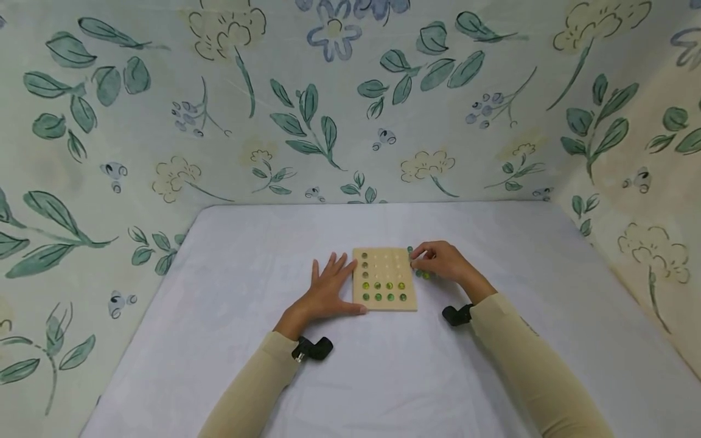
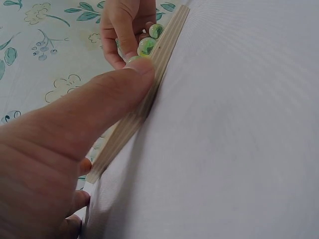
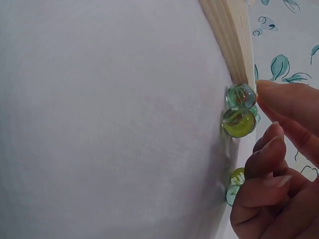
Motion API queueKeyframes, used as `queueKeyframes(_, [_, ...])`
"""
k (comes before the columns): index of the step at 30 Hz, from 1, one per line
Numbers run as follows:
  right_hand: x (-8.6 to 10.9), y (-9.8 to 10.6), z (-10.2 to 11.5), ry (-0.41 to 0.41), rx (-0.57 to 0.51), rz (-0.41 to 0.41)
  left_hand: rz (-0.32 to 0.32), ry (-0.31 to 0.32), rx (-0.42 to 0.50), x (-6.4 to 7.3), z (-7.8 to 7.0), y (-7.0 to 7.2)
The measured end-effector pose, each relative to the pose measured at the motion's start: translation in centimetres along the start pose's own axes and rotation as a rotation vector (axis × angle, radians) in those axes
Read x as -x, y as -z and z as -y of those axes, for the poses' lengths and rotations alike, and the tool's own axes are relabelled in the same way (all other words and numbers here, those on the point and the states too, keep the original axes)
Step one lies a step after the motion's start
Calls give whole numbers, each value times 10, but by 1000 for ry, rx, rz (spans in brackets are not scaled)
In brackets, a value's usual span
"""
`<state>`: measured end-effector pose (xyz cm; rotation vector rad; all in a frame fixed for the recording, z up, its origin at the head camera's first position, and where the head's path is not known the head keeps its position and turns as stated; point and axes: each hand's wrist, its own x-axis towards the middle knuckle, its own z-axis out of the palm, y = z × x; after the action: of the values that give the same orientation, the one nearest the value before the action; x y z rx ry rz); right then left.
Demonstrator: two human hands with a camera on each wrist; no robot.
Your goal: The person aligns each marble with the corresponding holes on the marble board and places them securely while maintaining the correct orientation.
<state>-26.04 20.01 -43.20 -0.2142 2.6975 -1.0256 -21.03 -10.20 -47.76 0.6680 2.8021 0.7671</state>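
Observation:
A square wooden board (image 1: pixel 387 267) with rows of round hollows lies on the white cloth. Green marbles fill its two nearest rows, and several darker ones sit down its left column. My left hand (image 1: pixel 325 292) is spread along the board's left side, its thumb at the near edge and fingers at the left edge. At the right edge, my right hand (image 1: pixel 440 260) has its thumb and index finger drawn together at a teal marble (image 3: pixel 241 95). Just below that is a yellow-green marble (image 3: pixel 239 122). Its other fingers are curled, partly hiding more marbles (image 3: pixel 238 178).
Loose marbles (image 1: pixel 423 275) lie beside the board under the right hand. White cloth (image 1: pixel 263 243) covers the table. A floral curtain (image 1: pixel 339 158) hangs behind and along the sides. Each wrist wears a black camera (image 1: pixel 313 349).

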Motion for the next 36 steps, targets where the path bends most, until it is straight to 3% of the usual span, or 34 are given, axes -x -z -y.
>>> queueKeyframes(8, [-1,-3,-2,6,-3,-10,-15,-7,4,-1,1,0])
queueKeyframes(19, [-2,-6,-2,-49,56,-23,-10,5,5,1,1,-3])
queueKeyframes(36, [-3,-6,-1,-23,100,-22,-13,-2,-6,0,0,-1])
